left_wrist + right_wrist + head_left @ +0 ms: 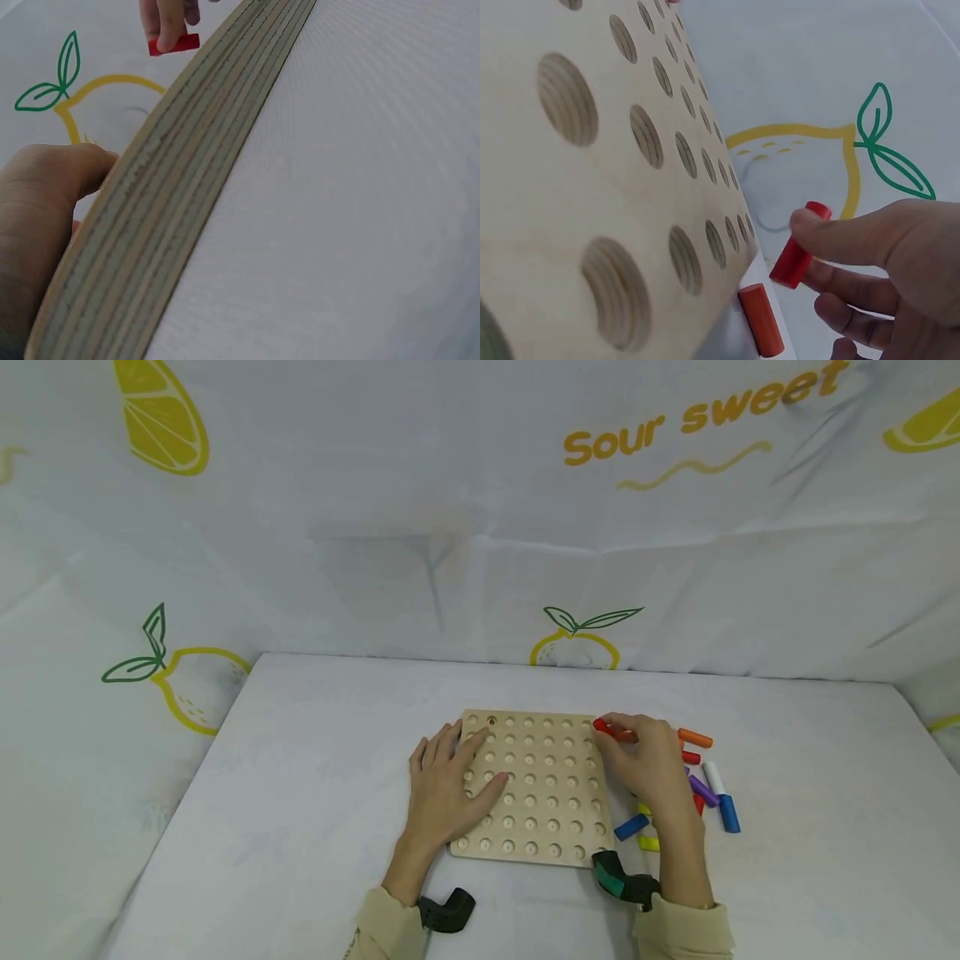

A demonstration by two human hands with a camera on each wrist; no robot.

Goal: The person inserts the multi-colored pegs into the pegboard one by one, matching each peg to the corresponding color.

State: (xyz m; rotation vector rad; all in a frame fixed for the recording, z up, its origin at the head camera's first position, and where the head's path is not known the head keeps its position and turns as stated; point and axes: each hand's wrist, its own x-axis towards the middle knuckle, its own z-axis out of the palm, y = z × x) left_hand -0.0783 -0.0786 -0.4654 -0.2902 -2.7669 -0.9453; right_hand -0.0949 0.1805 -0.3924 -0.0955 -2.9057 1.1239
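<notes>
A square wooden pegboard (540, 790) with rows of round holes lies on the white table. My left hand (442, 795) rests on its left side, fingers spread over the edge and thumb lying across the holes. Between thumb and fingertips, my right hand (651, 764) pinches a short red peg (789, 264) near the board's far right corner. The peg is tilted in the right wrist view, and the left wrist view shows the same red peg (180, 45) beyond the board. An orange-red peg (761, 321) lies below that hand, beside the board's edge.
Right of the board, partly behind the right forearm, lie several loose pegs, among them an orange peg (695, 738), a white peg (713, 777), a purple peg (703, 791) and a blue peg (632, 827). A lemon-print cloth (390, 585) hangs behind the table.
</notes>
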